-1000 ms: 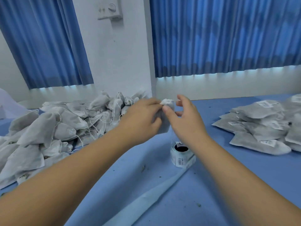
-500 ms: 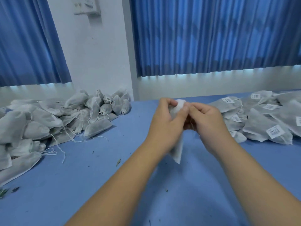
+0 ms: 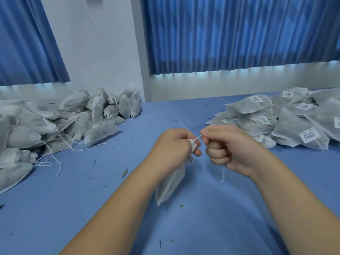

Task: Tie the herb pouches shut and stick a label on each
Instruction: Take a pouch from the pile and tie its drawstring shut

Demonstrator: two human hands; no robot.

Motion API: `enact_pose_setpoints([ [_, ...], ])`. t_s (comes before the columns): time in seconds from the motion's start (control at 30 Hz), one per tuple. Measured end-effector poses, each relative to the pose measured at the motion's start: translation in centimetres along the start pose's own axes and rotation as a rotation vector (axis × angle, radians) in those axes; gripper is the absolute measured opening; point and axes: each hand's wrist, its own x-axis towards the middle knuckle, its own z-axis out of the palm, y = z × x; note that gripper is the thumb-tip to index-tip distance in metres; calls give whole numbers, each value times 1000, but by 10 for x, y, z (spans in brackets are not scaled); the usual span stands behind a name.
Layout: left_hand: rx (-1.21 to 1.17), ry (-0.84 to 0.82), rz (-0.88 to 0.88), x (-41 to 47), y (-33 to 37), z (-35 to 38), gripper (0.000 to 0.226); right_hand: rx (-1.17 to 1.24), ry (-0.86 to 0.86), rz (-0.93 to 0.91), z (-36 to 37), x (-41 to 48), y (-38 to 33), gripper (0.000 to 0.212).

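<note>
My left hand (image 3: 173,144) grips the gathered neck of a white herb pouch (image 3: 170,186), whose body hangs down below the fist over the blue table (image 3: 92,208). My right hand (image 3: 230,146) is fisted just to the right and pinches the pouch's white drawstring (image 3: 197,138), stretched taut between the two hands. A loose end of string (image 3: 223,175) dangles under the right hand. No label shows on this pouch.
A heap of unlabelled pouches with trailing strings (image 3: 60,122) fills the left side. A pile of flat pouches bearing barcode labels (image 3: 287,122) lies at the right. Herb crumbs dot the table. Blue curtains (image 3: 239,34) and a white wall stand behind.
The hands have drawn apart: the right hand has pulled the drawstring out to the right while the left keeps hold of the pouch neck. The label roll seen earlier is out of view.
</note>
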Motion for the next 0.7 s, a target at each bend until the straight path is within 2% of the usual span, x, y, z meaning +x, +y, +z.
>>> enact_pose_setpoints([
  [0.13,-101,-57,49,-13,4,0,25,145,20,-122,2,-1,-2,21],
  [0.27,-288,-138,-26,-24,-9,-9,15,-97,15,-141,3,-3,8,20],
  [0.33,-421,-200,-78,-26,-15,-16,25,-185,20,-150,8,-2,13,18],
  [0.47,-651,-258,-110,-26,-17,-25,22,-348,115,-198,16,-1,19,25],
  [0.63,-714,-399,-320,-28,-17,-23,14,-529,268,-266,27,2,28,24],
  [0.7,-715,-394,-319,-29,-18,-22,18,-561,305,-290,28,2,29,23],
])
